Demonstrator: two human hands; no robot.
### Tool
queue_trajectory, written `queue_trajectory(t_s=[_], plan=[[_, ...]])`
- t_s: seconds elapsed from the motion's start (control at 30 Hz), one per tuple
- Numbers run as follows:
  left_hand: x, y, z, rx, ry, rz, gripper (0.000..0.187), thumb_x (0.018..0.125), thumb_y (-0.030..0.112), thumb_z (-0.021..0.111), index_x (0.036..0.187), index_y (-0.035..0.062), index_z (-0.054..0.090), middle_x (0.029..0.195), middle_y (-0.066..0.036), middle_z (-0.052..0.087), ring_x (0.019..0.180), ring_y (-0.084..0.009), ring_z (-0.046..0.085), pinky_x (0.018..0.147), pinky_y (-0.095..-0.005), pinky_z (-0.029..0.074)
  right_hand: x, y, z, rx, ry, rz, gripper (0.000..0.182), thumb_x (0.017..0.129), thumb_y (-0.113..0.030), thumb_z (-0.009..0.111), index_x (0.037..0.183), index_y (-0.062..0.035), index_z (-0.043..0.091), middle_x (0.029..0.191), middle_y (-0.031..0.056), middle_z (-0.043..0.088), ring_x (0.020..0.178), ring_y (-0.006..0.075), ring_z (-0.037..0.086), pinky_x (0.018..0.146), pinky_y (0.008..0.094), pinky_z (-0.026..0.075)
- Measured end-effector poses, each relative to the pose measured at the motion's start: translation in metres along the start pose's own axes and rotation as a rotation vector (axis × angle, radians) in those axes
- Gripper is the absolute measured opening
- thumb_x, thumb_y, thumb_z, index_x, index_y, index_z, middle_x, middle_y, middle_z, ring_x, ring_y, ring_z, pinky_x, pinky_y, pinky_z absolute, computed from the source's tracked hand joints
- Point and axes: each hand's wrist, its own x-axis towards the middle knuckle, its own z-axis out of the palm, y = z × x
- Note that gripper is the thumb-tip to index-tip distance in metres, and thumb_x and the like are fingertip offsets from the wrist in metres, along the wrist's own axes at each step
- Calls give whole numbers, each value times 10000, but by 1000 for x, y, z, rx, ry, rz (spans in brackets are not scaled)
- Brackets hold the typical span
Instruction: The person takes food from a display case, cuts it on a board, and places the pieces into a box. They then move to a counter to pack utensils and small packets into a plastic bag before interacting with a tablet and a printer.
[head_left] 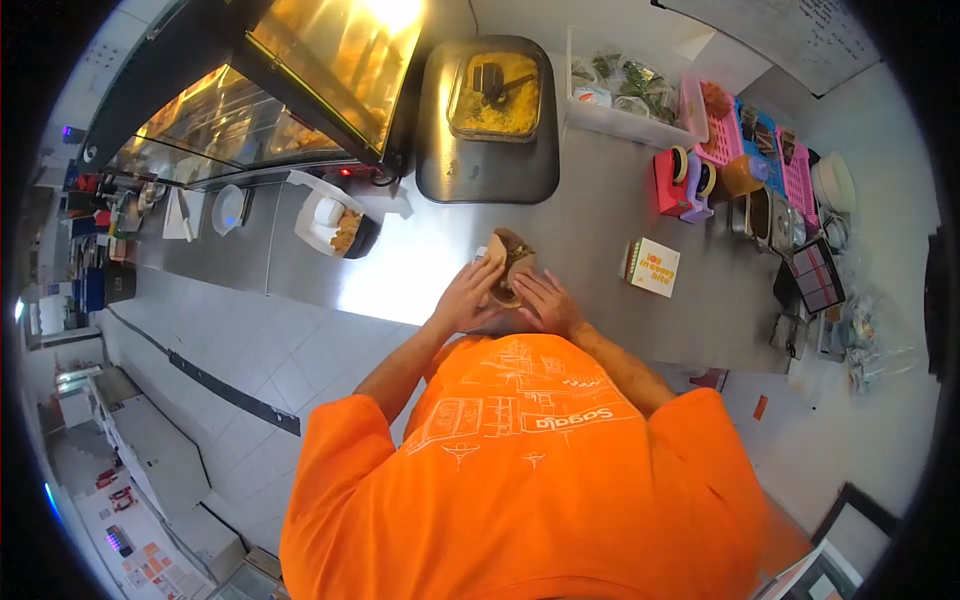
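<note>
Near the front edge of the steel counter (400, 250), a brown paper wrapper (512, 258) stands partly open around dark food that I cannot make out clearly. My left hand (468, 297) is closed on the wrapper's left side. From the right, my right hand (548, 300) presses its fingers against the wrapper's other side. The palms and the wrapper's lower end are partly hidden. To the right lies a small white box (654, 267) with orange lettering.
A black board (435, 160) bears a tray of yellow food (515, 112). Left are an open takeaway box (318, 222) and a lit glass cabinet (290, 90). Right stand tape dispensers (668, 185), a clear bin (625, 122), pink baskets (797, 180) and a sauce bottle (740, 176).
</note>
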Motion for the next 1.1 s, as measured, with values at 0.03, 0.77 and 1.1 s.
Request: queue_trajectory(t_s=[0.03,0.77,1.1], plan=[[2,0,2,-22,17,-17,698,809,316,738,1399,44,481,1439,-137,486,1360,-336,407,1118,-441,344,5,-3,-3,-47,-8,-5,493,864,-270,690,1297,-60,587,1378,106,554,1307,280,492,1097,458,365],[41,-44,30,-403,325,-213,431,771,137,810,1126,7,603,1059,-166,634,992,-305,587,882,-378,511,3,16,64,490,117,931,481,745,-275,835,1149,-79,662,1227,149,507,1208,328,464,1001,388,417],[38,-60,19,-699,-39,-260,838,782,167,820,1491,155,373,1426,-224,464,1251,-380,533,972,-416,502,47,33,-9,323,-157,264,812,760,-286,800,1471,-193,417,1534,161,328,1389,351,355,1128,471,324]])
